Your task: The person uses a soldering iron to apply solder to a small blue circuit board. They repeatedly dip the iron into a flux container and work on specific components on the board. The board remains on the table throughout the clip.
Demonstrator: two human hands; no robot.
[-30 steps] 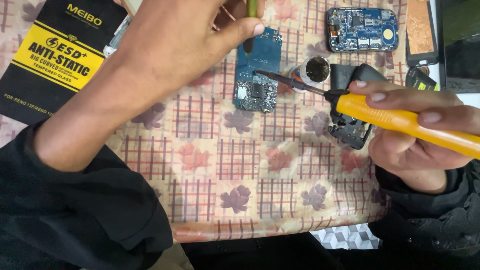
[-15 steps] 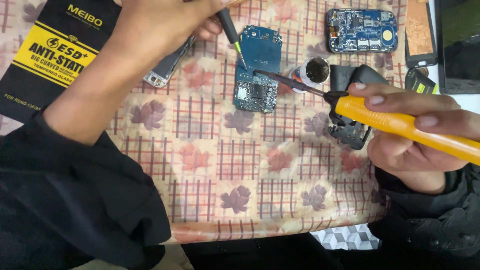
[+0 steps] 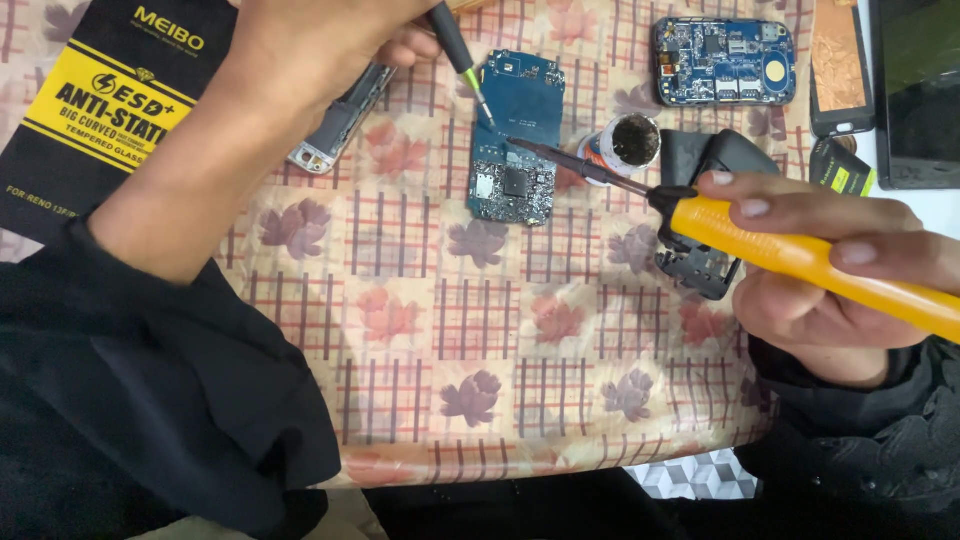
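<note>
Head view looks down on a checked, flower-printed cloth (image 3: 480, 330) serving as a work surface. At far centre lies a blue circuit board (image 3: 515, 140), flat on the cloth, its chip side up. The right hand (image 3: 830, 280) is closed around the yellow handle of a soldering iron (image 3: 800, 250), thumb and fingers wrapped along it like a pen; the dark tip reaches leftward and meets the board near its middle, a grip that seems to keep the hot end away from the skin and gives fine control. The left hand (image 3: 320, 45), reaching in from the near left across the cloth, pinches a slim black and green tool (image 3: 462, 60), probably a small screwdriver or probe, whose point comes down on the board just above the iron's tip, seemingly to steady or press a part there.

Just right of the board stands a small round tin (image 3: 632, 140) of dark paste, within easy reach of the iron. Behind the right hand sits a black phone housing (image 3: 705, 160). Farther right, at the far edge, rests a second blue board (image 3: 725, 60). A metal frame piece (image 3: 335, 125) lies under the left wrist, and a black and yellow package (image 3: 90, 110) occupies the far left corner.
</note>
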